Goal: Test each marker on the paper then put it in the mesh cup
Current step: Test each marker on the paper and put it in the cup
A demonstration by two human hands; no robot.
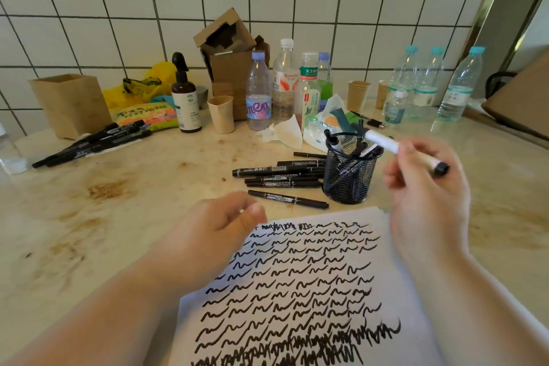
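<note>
We see the right hand (421,184) raised above the table (124,202), its grip clamped on a white-barrelled marker (386,142) pinched between thumb and fingers. The marker is tilted, its black end (441,168) sticking out to the right of the fingers while the other end reaches over the rim of the mesh cup (350,178); motion blur keeps us from telling whether it touches the cup. The black cup stands upright just beyond the paper's far edge and already holds several markers.

The left hand (219,232) hovers at the top left corner of the paper (395,276); its fingers are loosely curled and its grip holds nothing. The sheet is covered with rows of short black squiggles, denser at the near edge.

Just left of the cup lies a loose pile of black markers (279,175), with one single black marker (288,199) lying apart from it, between the pile and the paper. A second bunch of black markers (92,142) lies well apart at the far left, beside a brown paper box (68,104). Along the tiled wall stand water bottles (258,95), paper cups (221,114), a dark pump bottle (185,98) and an opened cardboard box (228,50).
</note>
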